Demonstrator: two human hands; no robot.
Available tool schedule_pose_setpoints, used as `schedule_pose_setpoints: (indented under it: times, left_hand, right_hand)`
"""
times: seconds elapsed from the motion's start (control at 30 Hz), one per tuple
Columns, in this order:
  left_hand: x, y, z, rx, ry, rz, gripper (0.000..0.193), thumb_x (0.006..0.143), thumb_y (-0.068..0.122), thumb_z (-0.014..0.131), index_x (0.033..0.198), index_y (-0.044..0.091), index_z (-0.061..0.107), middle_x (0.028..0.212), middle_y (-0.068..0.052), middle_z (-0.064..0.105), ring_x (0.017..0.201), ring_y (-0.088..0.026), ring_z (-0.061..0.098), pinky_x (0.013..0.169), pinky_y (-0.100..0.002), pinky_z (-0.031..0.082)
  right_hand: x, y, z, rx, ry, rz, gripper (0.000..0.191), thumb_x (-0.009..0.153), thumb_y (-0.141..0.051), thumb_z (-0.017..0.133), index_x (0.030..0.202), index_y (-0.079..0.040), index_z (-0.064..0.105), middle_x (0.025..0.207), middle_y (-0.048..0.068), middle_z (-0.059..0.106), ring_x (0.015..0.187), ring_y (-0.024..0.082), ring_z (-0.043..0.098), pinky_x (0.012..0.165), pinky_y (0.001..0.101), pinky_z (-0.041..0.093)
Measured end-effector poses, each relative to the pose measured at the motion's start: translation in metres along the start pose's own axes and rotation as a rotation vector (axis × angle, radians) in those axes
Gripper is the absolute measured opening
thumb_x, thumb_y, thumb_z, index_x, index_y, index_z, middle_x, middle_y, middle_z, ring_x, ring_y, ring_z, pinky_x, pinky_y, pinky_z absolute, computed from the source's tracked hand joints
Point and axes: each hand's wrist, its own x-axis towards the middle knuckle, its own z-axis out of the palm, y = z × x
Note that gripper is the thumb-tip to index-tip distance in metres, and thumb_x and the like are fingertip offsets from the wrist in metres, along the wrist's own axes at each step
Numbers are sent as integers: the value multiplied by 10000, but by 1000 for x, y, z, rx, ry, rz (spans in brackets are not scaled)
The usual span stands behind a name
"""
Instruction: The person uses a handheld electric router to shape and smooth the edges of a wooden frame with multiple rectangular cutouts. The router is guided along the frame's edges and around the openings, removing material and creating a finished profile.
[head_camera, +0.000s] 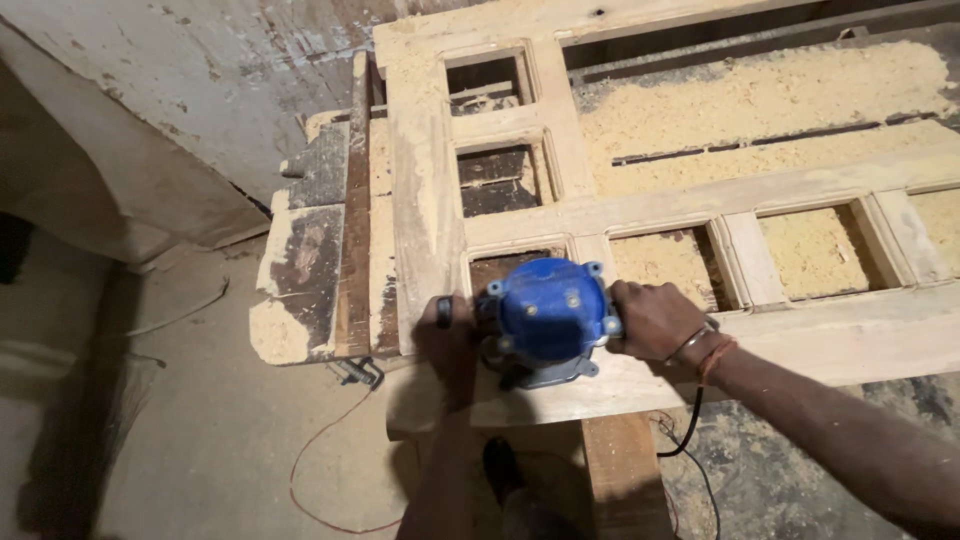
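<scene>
Both hands gripped the blue router (552, 318) on the frame (640, 210): left hand (448, 340) closed on its side handle, right hand (652, 320) wrapped opposite (handle hidden). Bit was hidden underneath; the desk (310, 270) was mostly covered, sawdust (760, 100) everywhere.

One blue router (551, 312), one wooden frame (640, 210), two hands.

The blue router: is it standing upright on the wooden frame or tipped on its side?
Upright. The blue router sits base-down on the wooden frame, round top facing the camera, left hand and right hand gripping its sides.
</scene>
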Motion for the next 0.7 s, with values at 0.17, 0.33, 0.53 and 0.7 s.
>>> schedule_pose_setpoints:
  times: [0.17, 0.33, 0.53, 0.7]
  left_hand:
    - [6, 1, -23, -97, -97, -14, 410, 997, 256, 609, 677, 3, 561, 535, -27, 499, 502, -112, 457, 463, -339, 365]
    - [2, 3, -21, -118, -79, -57, 427, 1005, 279, 619, 692, -7, 565, 560, -17, 506, 522, -100, 453, 476, -317, 371]
    - [-4, -9, -26, -149, -13, -26, 377, 1007, 241, 650, 730, -6, 585, 599, -13, 512, 555, -95, 455, 499, -302, 375]
    - [-7, -11, -36, 70, 26, 125, 326, 1044, 161, 636, 789, -39, 601, 648, -37, 546, 575, -99, 473, 549, -288, 399]
  right_hand:
    - [9, -15, 8, 38, -9, 33, 551, 782, -425, 776, 1101, -32, 557, 951, 201, 712, 844, 372, 734, 731, 450, 618]
    - [8, -9, 14, -4, 51, -28, 612, 724, -426, 845, 1078, -18, 557, 978, 201, 703, 888, 394, 715, 764, 465, 594]
    - [23, -3, 20, 6, 117, -129, 550, 703, -334, 834, 1055, -13, 560, 935, 183, 712, 858, 381, 722, 734, 464, 598]
    - [36, -5, 20, -28, 104, -163, 494, 748, -280, 810, 1080, -16, 557, 934, 201, 702, 793, 383, 727, 693, 452, 606]
